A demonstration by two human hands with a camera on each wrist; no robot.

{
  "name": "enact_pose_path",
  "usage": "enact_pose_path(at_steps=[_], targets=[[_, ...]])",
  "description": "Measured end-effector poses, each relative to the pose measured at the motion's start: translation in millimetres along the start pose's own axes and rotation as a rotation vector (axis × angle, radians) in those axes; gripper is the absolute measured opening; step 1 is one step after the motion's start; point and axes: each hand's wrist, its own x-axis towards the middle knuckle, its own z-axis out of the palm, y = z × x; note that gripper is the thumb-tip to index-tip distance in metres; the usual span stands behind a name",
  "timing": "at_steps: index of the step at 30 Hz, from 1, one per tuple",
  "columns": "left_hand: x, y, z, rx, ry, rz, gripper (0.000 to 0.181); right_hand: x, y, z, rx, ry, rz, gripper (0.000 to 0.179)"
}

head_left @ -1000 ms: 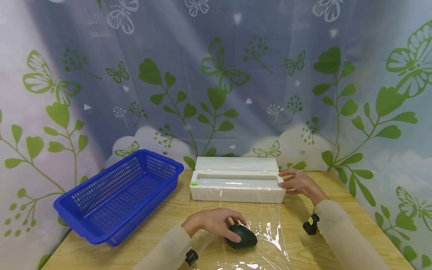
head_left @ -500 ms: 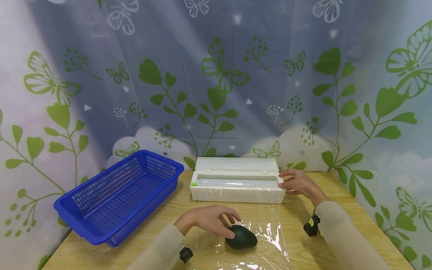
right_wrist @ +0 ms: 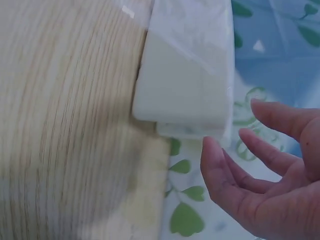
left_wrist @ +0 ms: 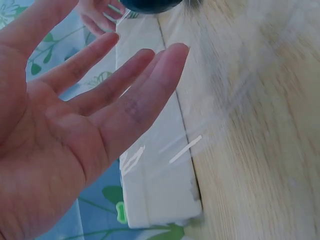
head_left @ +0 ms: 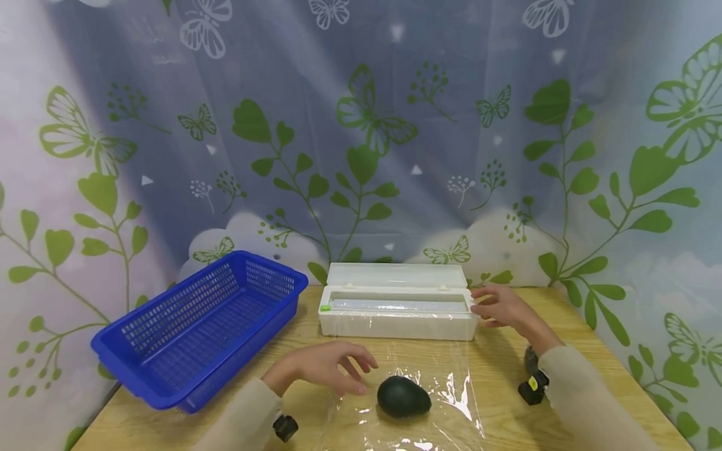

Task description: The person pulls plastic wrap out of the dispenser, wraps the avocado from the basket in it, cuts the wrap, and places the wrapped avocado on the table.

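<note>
A dark green avocado (head_left: 403, 397) lies on a sheet of clear cling film (head_left: 445, 376) spread over the table. The film runs from a white cling film dispenser box (head_left: 397, 326), its lid raised at the back and a roll (head_left: 398, 305) inside. Left of the avocado hovers my left hand (head_left: 324, 366), fingers loosely spread and holding nothing; its wrist view shows the avocado (left_wrist: 150, 4) at the top edge. At the box's right end is my right hand (head_left: 506, 310), fingers relaxed; in its wrist view the fingertips look just apart from the box (right_wrist: 185, 75).
A blue plastic basket (head_left: 225, 357) with mesh walls stands at the left of the wooden table (head_left: 316, 351). A green cutter slider (head_left: 325, 307) sits at the box's left end. A patterned curtain (head_left: 361, 156) hangs behind the table.
My left hand has let go of the avocado and drawn off to the left. The avocado stays put on the film. My right hand has shifted slightly right, off the box's end.
</note>
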Motion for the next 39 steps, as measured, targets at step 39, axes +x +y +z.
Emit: enact_pose_path(at_steps=[39], targets=[[-53.1, -18.0, 13.4, -0.168, -0.305, -0.131, 0.034, -101.8, -23.6, 72.9, -0.126, -0.502, -0.303, 0.008]])
